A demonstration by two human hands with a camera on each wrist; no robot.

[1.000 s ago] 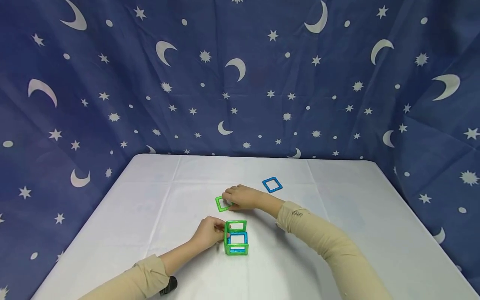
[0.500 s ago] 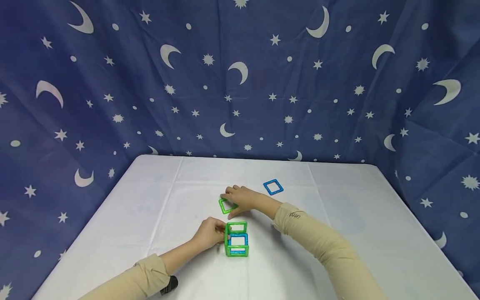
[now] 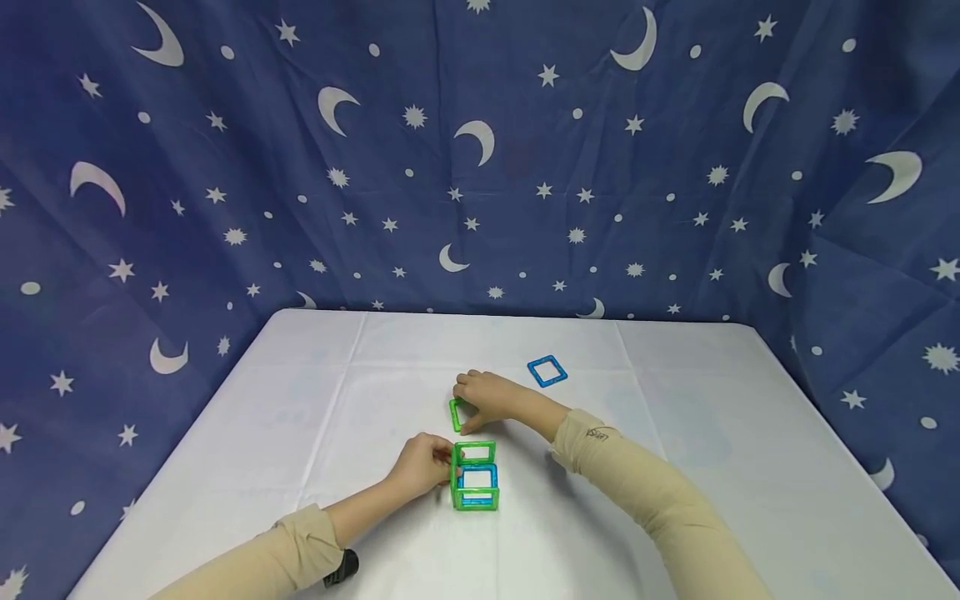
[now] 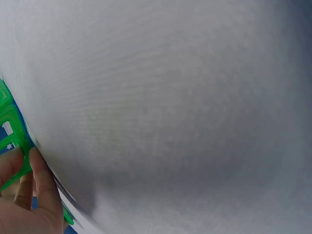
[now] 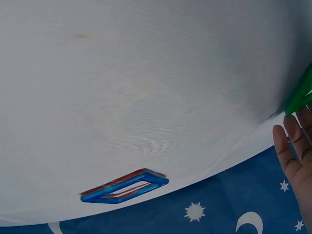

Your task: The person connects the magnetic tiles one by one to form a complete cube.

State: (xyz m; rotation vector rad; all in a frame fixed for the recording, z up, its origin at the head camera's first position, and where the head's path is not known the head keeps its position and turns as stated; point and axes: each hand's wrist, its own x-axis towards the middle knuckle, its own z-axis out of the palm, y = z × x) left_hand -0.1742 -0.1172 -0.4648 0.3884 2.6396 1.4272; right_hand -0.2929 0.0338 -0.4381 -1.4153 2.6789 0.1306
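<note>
My left hand (image 3: 420,468) pinches the upright left wall of a small, open box of magnetic tiles (image 3: 476,500), thumb and fingers on either side of it. The box has green square frames for walls and a blue square frame at its base. In the left wrist view, the left fingers (image 4: 44,180) press the green frame's edge. Behind the box, my right hand (image 3: 487,398) grips a loose green square magnetic tile (image 3: 454,414), most of it hidden under the fingers and palm. The right wrist view shows fingertips at the edge of this green tile (image 5: 297,100).
A blue square magnetic tile (image 3: 547,371) lies flat on the white-covered table (image 3: 675,467), behind the right wrist. Something black (image 3: 342,568) shows under the left cuff. A blue curtain with moons and stars (image 3: 525,158) hangs behind the table.
The loose green tile has shifted right, and the right hand now covers more of it. The left hand stays on the box wall, which keeps its place.
</note>
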